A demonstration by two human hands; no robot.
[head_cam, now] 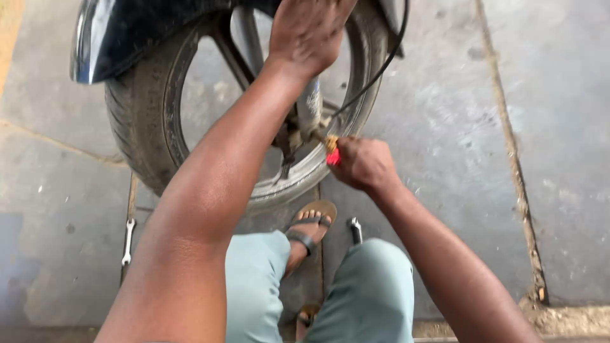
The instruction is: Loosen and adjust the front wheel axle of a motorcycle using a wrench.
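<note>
A motorcycle front wheel [143,127] with a black tyre and silver rim stands on the concrete in front of me. My left hand [305,28] reaches up and rests on top of the tyre near the fork leg [309,105]; whether its fingers grip anything is hidden. My right hand [363,162] is closed around a small tool with a red handle [333,157], its tip held against the axle area at the wheel's hub. A black cable [375,73] curves down to the hub.
A silver spanner [128,241] lies on the ground at the left. Another metal tool [354,228] lies by my sandalled foot [309,225]. A dark mudguard [121,32] covers the tyre's top. My knees in grey-green trousers [368,286] fill the lower middle.
</note>
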